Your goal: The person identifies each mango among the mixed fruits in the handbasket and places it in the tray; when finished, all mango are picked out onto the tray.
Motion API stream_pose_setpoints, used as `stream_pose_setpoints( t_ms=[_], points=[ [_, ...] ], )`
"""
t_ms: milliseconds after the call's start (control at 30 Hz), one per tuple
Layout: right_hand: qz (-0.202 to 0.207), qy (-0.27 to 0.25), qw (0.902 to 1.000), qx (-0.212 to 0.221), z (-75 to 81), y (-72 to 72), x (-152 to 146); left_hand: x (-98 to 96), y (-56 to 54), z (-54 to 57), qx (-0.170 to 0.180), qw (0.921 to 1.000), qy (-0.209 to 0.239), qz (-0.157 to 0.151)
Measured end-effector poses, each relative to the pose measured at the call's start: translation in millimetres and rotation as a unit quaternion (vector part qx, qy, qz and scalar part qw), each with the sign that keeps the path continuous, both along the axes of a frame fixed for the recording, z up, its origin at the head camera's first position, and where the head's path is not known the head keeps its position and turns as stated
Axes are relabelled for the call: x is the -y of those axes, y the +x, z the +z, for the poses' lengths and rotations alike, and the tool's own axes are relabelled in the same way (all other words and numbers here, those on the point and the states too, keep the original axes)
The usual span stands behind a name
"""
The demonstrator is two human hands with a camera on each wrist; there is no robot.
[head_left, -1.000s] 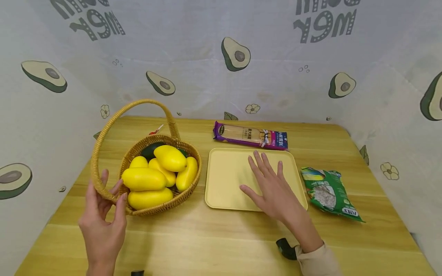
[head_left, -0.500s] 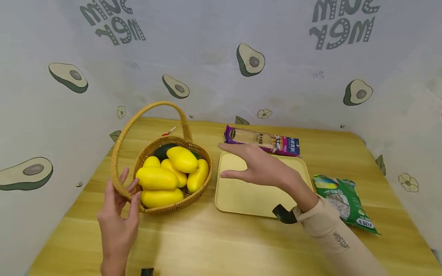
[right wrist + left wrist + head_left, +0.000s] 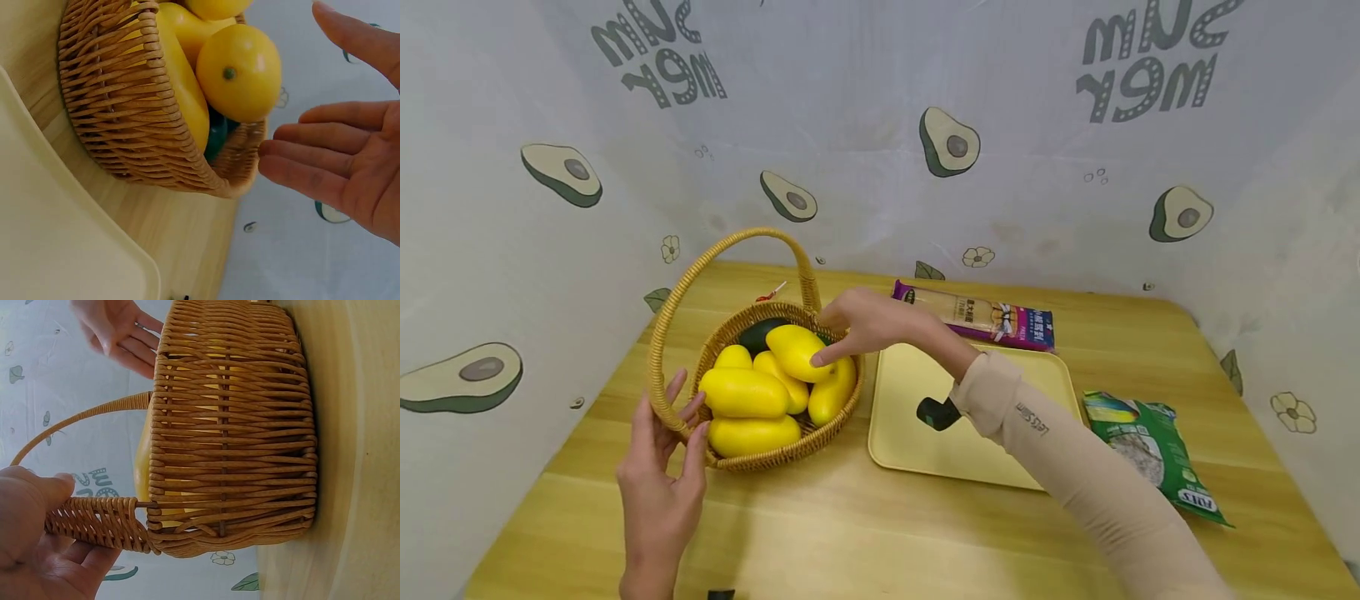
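A wicker basket (image 3: pixel 833 433) with a tall handle stands on the left of the table, filled with several yellow mangoes (image 3: pixel 745 393). Behind them lies something dark green and smooth (image 3: pixel 758 336). My left hand (image 3: pixel 661 492) holds the near base of the basket handle (image 3: pixel 90 519), thumb on one side and fingers on the other. Over the basket's right rim reaches my right hand (image 3: pixel 868 321), thumb and fingers spread beside the topmost mango (image 3: pixel 792 350). In the right wrist view a gap shows between that hand (image 3: pixel 356 150) and the mango's stem end (image 3: pixel 247 81).
Right of the basket lies a pale yellow tray (image 3: pixel 898 425), partly under my right forearm. A purple pasta packet (image 3: pixel 981 321) lies behind it, and a green bag (image 3: pixel 1157 454) to its right. A small red-and-white stick-like item (image 3: pixel 772 292) is behind the basket. Printed cloth surrounds the table.
My right hand has moved left from above the tray to the basket's mangoes, turning onto its side. My left hand stays at the handle. The head view has shifted slightly.
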State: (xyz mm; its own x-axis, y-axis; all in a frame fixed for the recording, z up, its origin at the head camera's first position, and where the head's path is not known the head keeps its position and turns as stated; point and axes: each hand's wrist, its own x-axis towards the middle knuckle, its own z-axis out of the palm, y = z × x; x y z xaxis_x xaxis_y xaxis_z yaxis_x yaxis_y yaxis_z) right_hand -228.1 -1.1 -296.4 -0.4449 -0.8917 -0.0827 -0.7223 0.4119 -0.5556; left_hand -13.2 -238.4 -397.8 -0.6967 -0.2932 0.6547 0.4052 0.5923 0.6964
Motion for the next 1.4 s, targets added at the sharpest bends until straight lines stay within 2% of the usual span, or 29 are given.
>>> stream_pose_setpoints(
  t_ms=[233, 467, 567, 667, 900, 1200, 1300, 1400],
  points=[
    [-0.027, 0.053, 0.9982, 0.003, -6.7, -11.6, 26, -1.3, -0.3, 0.5, 0.005, 1.0, -0.001, -0.001],
    [-0.063, 0.132, 0.9867, 0.07, -7.8, -20.5, 39, -3.1, -0.2, 0.9, 0.009, 1.0, 0.001, -0.002],
    [-0.068, 0.141, 0.9847, 0.077, -9.5, -20.5, 41, -3.5, 0.7, 0.5, 0.015, 0.9999, 0.004, -0.002],
    [-0.057, 0.124, 0.9881, 0.071, -13.1, -19.9, 41, -2.9, 1.8, 0.1, 0.019, 0.9998, 0.006, 0.003],
    [-0.029, 0.044, 0.9967, 0.062, -17.8, -18.6, 32, 0.2, 2.6, -0.8, 0.011, 0.9998, -0.003, 0.017],
    [-0.02, -0.039, 0.9911, 0.126, -12.2, -24.5, -2, 0.5, 2.2, -1.1, 0.008, 0.9998, -0.005, 0.016],
    [-0.021, -0.064, 0.989, 0.132, -5.7, -24.4, -24, -0.3, 0.8, -1.3, 0.005, 0.9999, -0.006, 0.012],
    [-0.034, -0.084, 0.9887, 0.119, -1.3, -22.6, -49, -0.9, 0.3, -1.6, 0.005, 0.9999, -0.008, 0.011]
  ],
)
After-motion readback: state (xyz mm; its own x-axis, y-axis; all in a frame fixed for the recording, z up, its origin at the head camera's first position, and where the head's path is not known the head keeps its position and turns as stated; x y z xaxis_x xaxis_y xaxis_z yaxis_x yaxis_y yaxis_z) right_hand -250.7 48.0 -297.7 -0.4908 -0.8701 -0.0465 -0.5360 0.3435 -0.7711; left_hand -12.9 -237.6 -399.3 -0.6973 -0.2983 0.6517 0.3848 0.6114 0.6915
